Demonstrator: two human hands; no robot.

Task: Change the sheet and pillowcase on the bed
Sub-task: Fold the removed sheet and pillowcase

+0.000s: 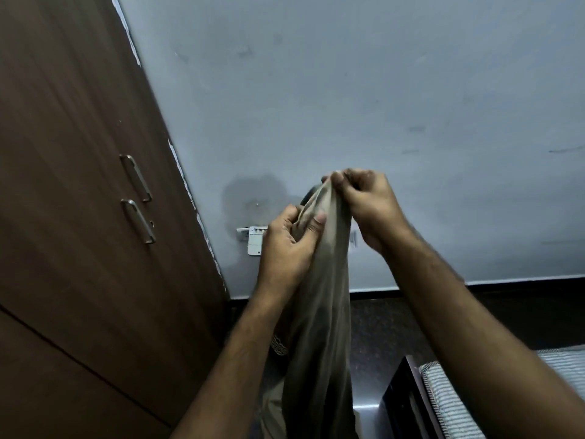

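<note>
A length of khaki-brown cloth is held up in front of the grey wall, bunched at the top and hanging down in one long twisted drape toward the floor. Whether it's the sheet or the pillowcase can't be told from here, too scrunched up. The top end is pinched by the right hand, fingers curled tight around the gathered edge. A bit lower, the cloth is gripped by the left hand, thumb pressed across the front and fingers wrapped behind. A patterned trim can just be made out by the left forearm.

The bed is only seen at the bottom right, a striped mattress corner in a dark frame, with nothing spread over that corner yet. A brown wardrobe with two metal handles is off to the left, and a white switch plate sits on the wall behind the left hand.

So this looks like the sorting-out stage: an edge or corner is probably being hunted for. It's best done by keeping one corner pinned in the right hand while the hem is fed through the left until the next corner turns up. Then a good shake should be given before anything's laid on the bed, otherwise the twist just gets carried along.
</note>
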